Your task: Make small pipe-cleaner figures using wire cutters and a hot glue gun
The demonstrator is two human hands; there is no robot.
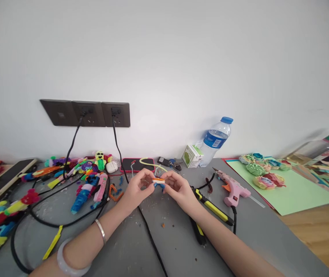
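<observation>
My left hand [138, 189] and my right hand [176, 187] meet above the grey table [170, 246], both pinching a small orange, white and blue pipe-cleaner piece [159, 182] held between their fingertips. A yellow-green pipe cleaner [150, 163] arcs just behind it. My left wrist carries a silver bangle and a pale bracelet. A black cable [150, 238] runs under my hands toward the front edge.
Colourful pipe-cleaner figures [91, 181] lie at the left. A pink glue gun [233, 188] and yellow-handled pliers [210, 207] sit at the right, beside a green sheet [299, 192] with paper flowers. A water bottle [215, 140], small carton [192, 156], phone [137, 164] and wall sockets [86, 112] stand behind.
</observation>
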